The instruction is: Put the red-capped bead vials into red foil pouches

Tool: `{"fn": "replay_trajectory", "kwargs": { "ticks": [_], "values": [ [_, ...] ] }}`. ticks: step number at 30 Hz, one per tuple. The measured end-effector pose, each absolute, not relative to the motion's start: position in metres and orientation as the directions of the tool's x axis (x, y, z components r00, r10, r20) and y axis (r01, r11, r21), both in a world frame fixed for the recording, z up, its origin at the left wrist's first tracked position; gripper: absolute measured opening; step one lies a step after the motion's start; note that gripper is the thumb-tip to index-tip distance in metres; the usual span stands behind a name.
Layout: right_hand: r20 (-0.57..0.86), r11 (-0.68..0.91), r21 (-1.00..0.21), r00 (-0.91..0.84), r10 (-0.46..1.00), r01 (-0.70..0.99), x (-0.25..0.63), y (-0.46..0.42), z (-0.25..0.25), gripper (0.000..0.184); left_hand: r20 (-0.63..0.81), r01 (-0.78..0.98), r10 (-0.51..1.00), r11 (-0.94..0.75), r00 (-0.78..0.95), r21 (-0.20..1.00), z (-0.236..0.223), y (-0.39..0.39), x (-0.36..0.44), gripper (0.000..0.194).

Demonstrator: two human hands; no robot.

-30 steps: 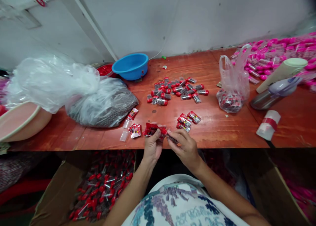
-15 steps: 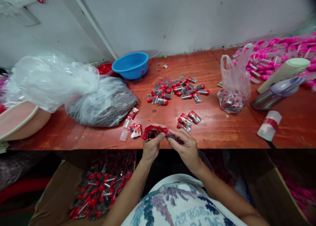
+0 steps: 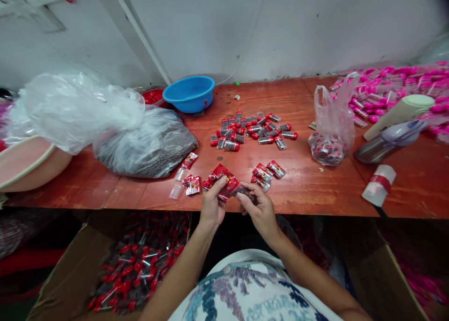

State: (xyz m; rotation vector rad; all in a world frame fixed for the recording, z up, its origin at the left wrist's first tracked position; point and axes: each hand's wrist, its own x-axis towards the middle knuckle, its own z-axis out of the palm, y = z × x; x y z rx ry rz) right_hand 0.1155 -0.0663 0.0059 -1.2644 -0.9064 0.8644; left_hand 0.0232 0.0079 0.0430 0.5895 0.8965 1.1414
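Note:
My left hand [image 3: 213, 204] is closed on a red printed packet [image 3: 227, 180] just above the table's front edge. In my right hand [image 3: 258, 210], fingers pinch a small clear pouch with dark contents [image 3: 247, 194], which meets the packet's right end. Whether the pouch sits partly inside the packet I cannot tell. Left of my hands lie several small red packets [image 3: 192, 185] and a clear flat sleeve [image 3: 175, 191]. To the right is a little group of red and silver packets [image 3: 261, 172]. Farther back are scattered red-capped clear tubes with dark contents [image 3: 231, 146].
A tied plastic bag of dark beads [image 3: 147, 148] and a blue basin [image 3: 189, 94] stand to the left. On the right are a carrier bag [image 3: 329, 143], a steel bottle [image 3: 382, 142], a paper roll [image 3: 379, 185] and pink-capped tubes [image 3: 386, 87]. Below is a carton [image 3: 66, 269] of red-capped tubes.
The red packet has turned from a bunched, open-mouthed pose to lying flatter, its printed face up. Both hands stay close together at the table edge. The view has shifted slightly.

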Motion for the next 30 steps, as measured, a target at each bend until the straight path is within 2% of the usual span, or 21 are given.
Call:
{"fn": "replay_trajectory", "kwargs": {
  "ticks": [2,5,19,24,30],
  "values": [
    [0.012,0.067,-0.988,0.369,0.929,-0.138,0.1166,-0.0658,0.0046,0.033,-0.278,-0.499,0.95,0.312,0.144,0.808,0.0439,0.0085,0.0223,0.018],
    [-0.031,0.042,-0.978,0.344,0.938,-0.203,0.1183,-0.0657,0.0049,0.034,-0.275,-0.497,0.951,0.31,0.145,0.811,0.0425,0.0079,0.0217,0.018],
    [0.008,0.093,-0.976,0.402,0.916,-0.195,0.1179,-0.0668,0.0083,0.033,-0.359,-0.563,0.919,0.386,0.164,0.731,0.0437,0.0045,0.0188,0.027],
    [0.054,0.099,-0.992,0.459,0.887,-0.075,0.1181,-0.0666,0.0024,0.037,-0.382,-0.535,0.896,0.443,0.228,0.719,0.0408,0.0056,0.0147,0.021],
    [0.296,0.235,-0.954,0.484,0.824,0.185,0.1208,-0.0677,0.0028,0.032,-0.395,-0.517,0.891,0.452,0.223,0.727,0.0397,0.0044,0.0153,0.019]
  ]
}}
